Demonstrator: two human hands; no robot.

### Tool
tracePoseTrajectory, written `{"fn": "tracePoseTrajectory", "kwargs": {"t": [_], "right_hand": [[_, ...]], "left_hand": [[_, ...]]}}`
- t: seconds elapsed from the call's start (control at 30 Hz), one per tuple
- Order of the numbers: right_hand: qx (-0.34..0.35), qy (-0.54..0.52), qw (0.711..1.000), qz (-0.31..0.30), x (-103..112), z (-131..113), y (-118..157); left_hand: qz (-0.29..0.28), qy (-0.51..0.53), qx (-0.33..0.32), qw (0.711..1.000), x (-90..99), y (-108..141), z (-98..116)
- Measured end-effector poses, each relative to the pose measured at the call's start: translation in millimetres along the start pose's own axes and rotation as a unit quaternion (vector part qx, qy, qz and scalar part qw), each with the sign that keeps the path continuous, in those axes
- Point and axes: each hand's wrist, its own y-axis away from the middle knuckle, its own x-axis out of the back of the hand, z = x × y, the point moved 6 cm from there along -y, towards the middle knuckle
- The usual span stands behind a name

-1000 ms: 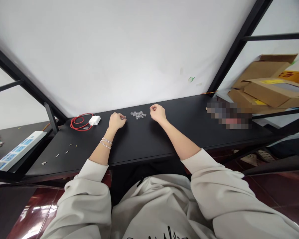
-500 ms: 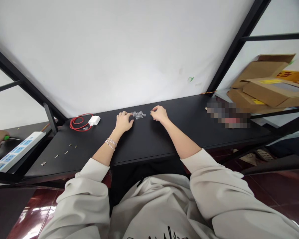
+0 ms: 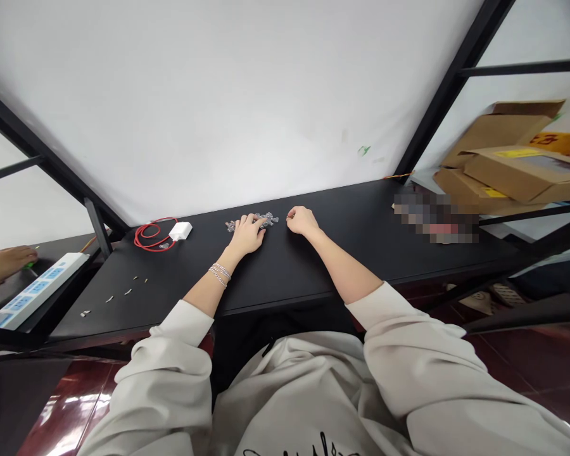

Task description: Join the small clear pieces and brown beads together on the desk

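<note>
Several small clear plastic pieces (image 3: 268,220) lie in a loose pile near the back of the black table (image 3: 275,272). My left hand (image 3: 248,234) rests palm down over the pile, fingers spread, with pieces showing to its left and right. To the right of the pile, my right hand (image 3: 303,220) sits just above the tabletop with its fingers pinched together. What it pinches is mostly hidden; only a tiny brownish bit shows at the fingertips.
A white charger (image 3: 180,230) with a coiled red cable (image 3: 145,235) lies at the left. Several tiny metal bits (image 3: 128,292) are scattered at front left. Beyond stand a white power strip (image 3: 42,288) and another person's hand (image 3: 9,263). Cardboard boxes (image 3: 508,174) are stacked at right.
My left hand has moved right onto the clear pieces, uncovering some on its left side. My right hand stays pinched in nearly the same place. The other person's hand has shifted right.
</note>
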Motion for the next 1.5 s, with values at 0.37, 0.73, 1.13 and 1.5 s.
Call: {"fn": "tracePoseTrajectory", "kwargs": {"t": [0.37,0.73,1.13,1.5], "right_hand": [[-0.022,0.032,0.999,-0.019,3.6,-5.8,7.7],[-0.027,0.04,0.999,-0.019,3.4,-6.2,7.9],[-0.013,0.05,0.999,-0.002,2.4,-1.2,1.5],[-0.007,0.052,0.999,-0.007,1.7,-2.4,2.8]], "left_hand": [[0.041,0.047,-0.065,0.996,-3.3,-2.6,2.9],[0.038,0.05,-0.044,0.997,-5.1,-6.7,2.8],[0.054,0.29,0.035,0.955,-0.4,-0.8,-12.8],[0.002,0.33,0.071,0.941,-11.7,-2.1,-19.1]]}}
